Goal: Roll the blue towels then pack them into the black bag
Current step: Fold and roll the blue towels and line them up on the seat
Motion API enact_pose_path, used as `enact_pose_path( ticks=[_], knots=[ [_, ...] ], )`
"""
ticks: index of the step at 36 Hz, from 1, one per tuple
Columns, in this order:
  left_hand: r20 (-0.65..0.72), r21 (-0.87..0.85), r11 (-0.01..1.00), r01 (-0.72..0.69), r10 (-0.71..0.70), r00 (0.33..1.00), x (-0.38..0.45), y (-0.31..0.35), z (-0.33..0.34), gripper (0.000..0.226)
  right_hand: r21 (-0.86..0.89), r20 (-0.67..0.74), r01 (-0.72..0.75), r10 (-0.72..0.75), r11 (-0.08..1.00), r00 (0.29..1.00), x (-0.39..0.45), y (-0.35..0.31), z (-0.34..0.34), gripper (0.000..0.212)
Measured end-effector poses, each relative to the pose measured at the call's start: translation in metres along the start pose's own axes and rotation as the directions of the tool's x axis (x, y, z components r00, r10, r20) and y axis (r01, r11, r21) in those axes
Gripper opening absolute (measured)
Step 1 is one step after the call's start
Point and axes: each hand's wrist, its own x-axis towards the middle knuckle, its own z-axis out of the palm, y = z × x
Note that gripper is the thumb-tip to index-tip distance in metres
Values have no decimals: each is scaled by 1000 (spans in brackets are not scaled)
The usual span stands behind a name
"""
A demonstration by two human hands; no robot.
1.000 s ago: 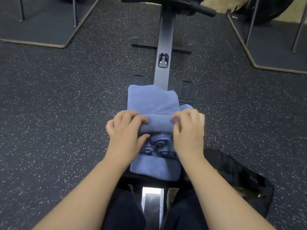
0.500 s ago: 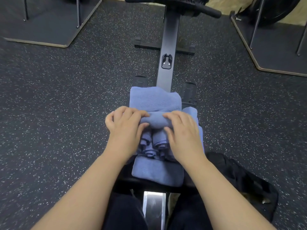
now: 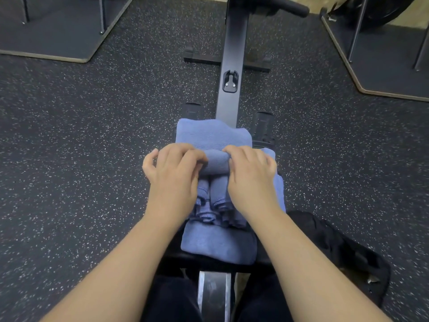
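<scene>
Both hands, the left hand (image 3: pixel 173 175) and right hand (image 3: pixel 251 176), have drawn closer together, fingers curled over the blue towel (image 3: pixel 217 160) roll, palms down; it lies across rolled towels (image 3: pixel 210 201) on the rowing machine (image 3: pixel 233 66), black bag (image 3: pixel 348 249) right.

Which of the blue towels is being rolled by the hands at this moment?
The far towel: both hands grip its rolled edge, left hand, right hand. The finished rolls lie untouched between the wrists.
</scene>
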Motion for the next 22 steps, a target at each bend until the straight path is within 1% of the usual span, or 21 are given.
enact_pose_path(
  ticks=[2, 6, 11, 14, 18, 20, 22],
  knots=[
    [26, 12, 1000, 0, -1, 1000, 0, 0, 0, 15, -23, -11, -11, 11, 1000, 1000, 3, -1, 0, 34],
    [68, 63, 998, -8, 4, 998, -1, -2, 3, 29, -77, -9, -39, 38, 996, 999, 10, -4, 1, 37],
    [-5, 154, 986, -71, 73, 997, 0, 4, 6, 28, -56, 33, -70, 72, 996, 997, 14, -2, 0, 37],
    [-27, 144, 985, -94, 99, 995, 1, 7, 7, 25, -59, 85, -60, 65, 996, 994, 17, -1, -4, 36],
    [3, 98, 993, -62, 62, 998, 2, 6, 9, 24, -111, 174, -25, 44, 993, 984, 24, -1, -10, 42],
    [20, 109, 993, -51, 49, 999, 2, 4, 12, 25, -127, 159, -18, 38, 992, 987, 25, 0, -7, 41],
    [40, 149, 987, -62, 57, 998, 1, 2, 16, 31, -84, 74, -45, 52, 995, 996, 24, 0, -2, 32]
  ],
)
